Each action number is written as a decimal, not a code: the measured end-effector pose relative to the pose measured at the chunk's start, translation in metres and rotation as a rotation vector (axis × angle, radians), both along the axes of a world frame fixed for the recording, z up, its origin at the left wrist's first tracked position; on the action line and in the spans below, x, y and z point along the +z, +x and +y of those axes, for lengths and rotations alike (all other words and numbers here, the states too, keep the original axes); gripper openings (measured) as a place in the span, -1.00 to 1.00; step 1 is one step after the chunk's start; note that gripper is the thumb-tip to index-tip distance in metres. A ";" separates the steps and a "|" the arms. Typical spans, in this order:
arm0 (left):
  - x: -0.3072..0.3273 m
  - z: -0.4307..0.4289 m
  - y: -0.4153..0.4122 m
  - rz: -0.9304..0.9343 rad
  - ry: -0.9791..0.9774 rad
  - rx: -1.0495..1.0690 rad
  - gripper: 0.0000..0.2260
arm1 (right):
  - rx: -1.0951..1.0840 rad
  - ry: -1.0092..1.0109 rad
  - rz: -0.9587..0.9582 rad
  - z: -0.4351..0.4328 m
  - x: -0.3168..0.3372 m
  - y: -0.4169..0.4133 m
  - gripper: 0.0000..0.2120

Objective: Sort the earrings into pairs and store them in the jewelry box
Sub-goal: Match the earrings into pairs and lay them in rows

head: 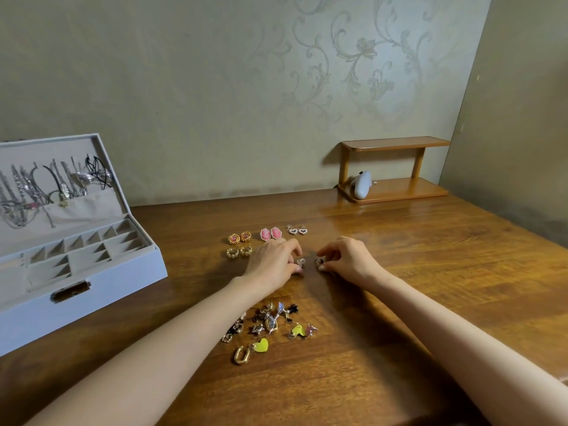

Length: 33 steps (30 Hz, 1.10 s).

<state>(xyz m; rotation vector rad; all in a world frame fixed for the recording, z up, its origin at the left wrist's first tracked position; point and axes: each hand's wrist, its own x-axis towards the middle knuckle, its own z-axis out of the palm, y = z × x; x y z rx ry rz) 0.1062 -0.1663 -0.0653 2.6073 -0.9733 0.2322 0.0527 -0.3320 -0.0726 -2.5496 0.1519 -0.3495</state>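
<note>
Pairing step: a fifth pair is being set down mid-surface.

The open jewelry box (92,290) waits at the surface's left edge, with the sorted pairs (267,238) beside it. My left hand (273,259) has its grip pinched on a silver earring (300,261). My right hand (347,256) pinches what looks like the matching earring (319,261), though it is tiny. Next I'd lay them together, then pick from the unsorted pile (267,327) near the front edge.

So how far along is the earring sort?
Done: four pairs lined up, gold-pink studs, pink ovals, pearl hearts, gold hoops. In hand: left hand pinches a silver earring, right hand a second silver earring. Left: the mixed pile, and boxing; jewelry box compartments show no earrings.
</note>
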 end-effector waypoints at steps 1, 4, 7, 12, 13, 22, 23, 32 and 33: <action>-0.001 -0.002 0.001 -0.016 -0.002 0.003 -0.78 | -0.012 -0.009 -0.009 0.001 0.000 0.002 -0.75; -0.002 -0.009 0.007 -0.059 -0.019 0.032 -0.85 | -0.057 -0.019 -0.029 0.005 -0.002 0.011 -0.83; -0.004 -0.017 0.015 -0.125 -0.032 0.065 -0.89 | -0.125 -0.045 -0.034 0.007 -0.003 0.021 -0.83; -0.005 -0.026 0.031 -0.157 -0.018 0.103 -0.93 | -0.166 -0.048 -0.033 0.005 -0.006 0.038 -0.80; -0.005 -0.028 0.034 -0.160 -0.017 0.099 -0.93 | -0.167 -0.047 -0.032 0.004 -0.006 0.041 -0.80; -0.007 -0.034 0.045 -0.165 -0.030 0.078 -0.90 | -0.160 -0.080 -0.045 0.000 -0.008 0.054 -0.84; -0.008 -0.034 0.045 -0.171 -0.034 0.073 -0.90 | -0.157 -0.083 -0.049 -0.001 -0.007 0.054 -0.84; -0.004 -0.032 0.039 -0.180 -0.057 0.066 -0.92 | -0.122 -0.077 -0.077 0.000 -0.005 0.048 -0.77; -0.002 -0.031 0.038 -0.177 -0.060 0.062 -0.92 | -0.121 -0.073 -0.072 0.000 -0.005 0.046 -0.75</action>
